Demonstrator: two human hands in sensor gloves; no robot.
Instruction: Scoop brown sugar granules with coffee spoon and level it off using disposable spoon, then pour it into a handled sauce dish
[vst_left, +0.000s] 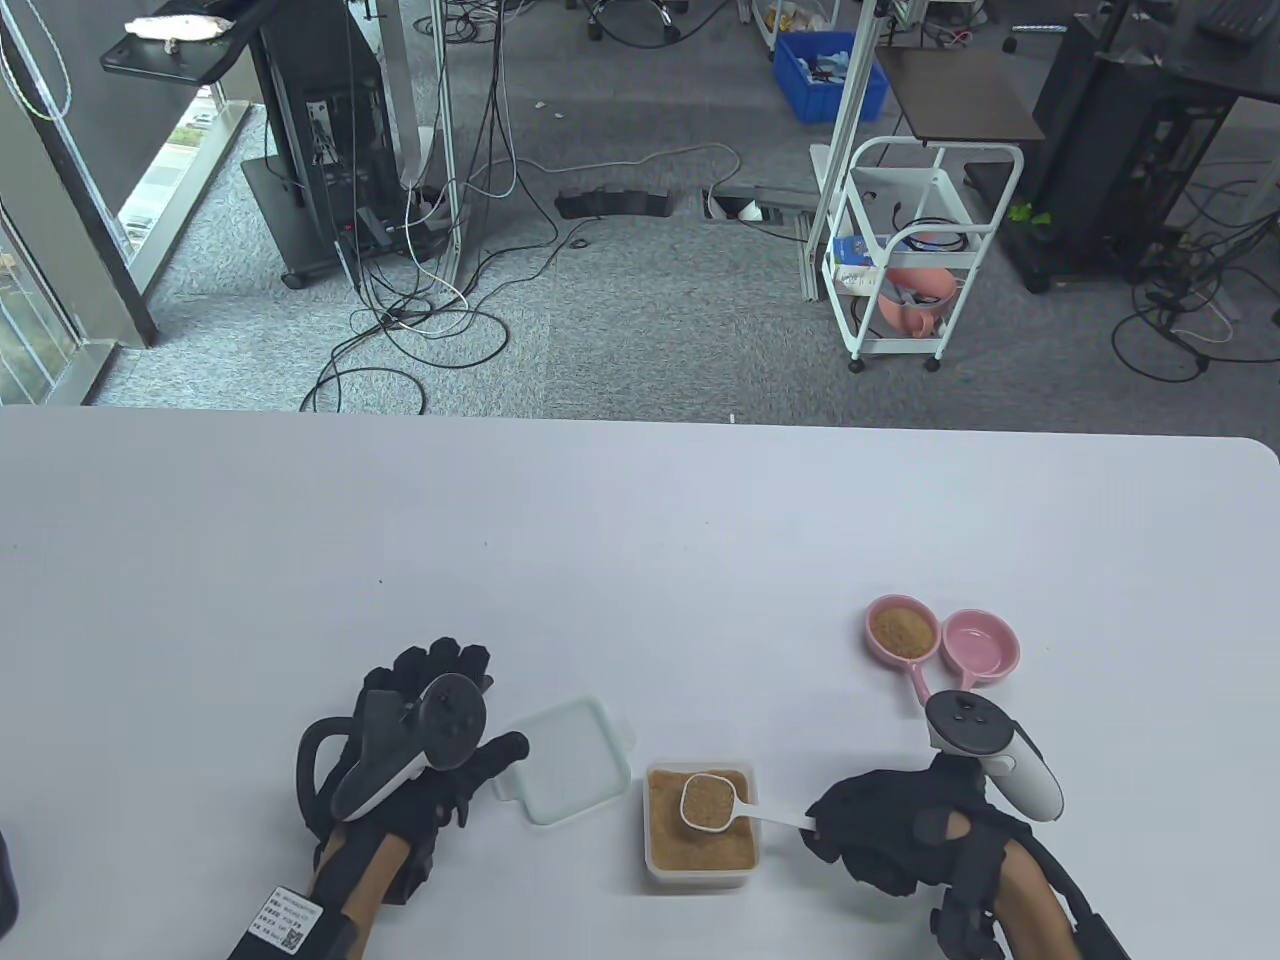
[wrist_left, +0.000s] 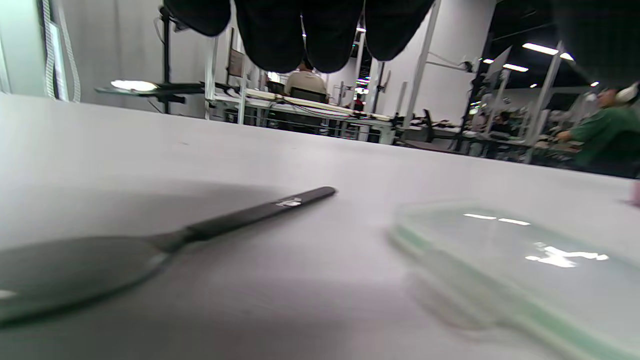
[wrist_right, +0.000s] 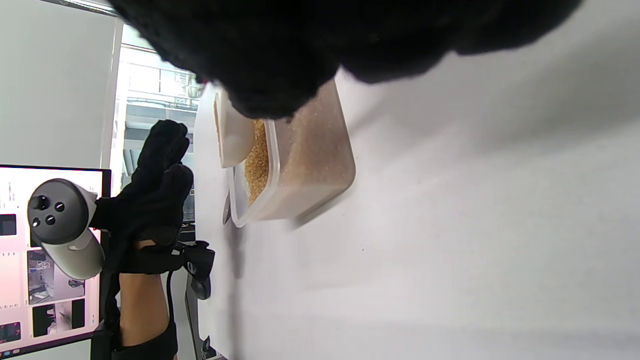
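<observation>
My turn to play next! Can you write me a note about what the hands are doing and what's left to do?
Right hand: holds the white plastic coffee spoon by its handle, heaped with sugar, over the clear square tub of brown sugar granules.
Left hand: open, holding nothing, over the black disposable spoon lying on the white table, beside the pale green tub lid.
Dishes: two pink handled sauce dishes; the left one holds sugar, the right one is empty.
Done: scoop taken.
Left: pick up the black spoon, level off, pour into a dish.

The white table (vst_left: 640, 520) carries a sugar tub (vst_left: 699, 870), its lid (vst_left: 568, 760), a black spoon (wrist_left: 210, 230) and two pink dishes (vst_left: 982, 645).
</observation>
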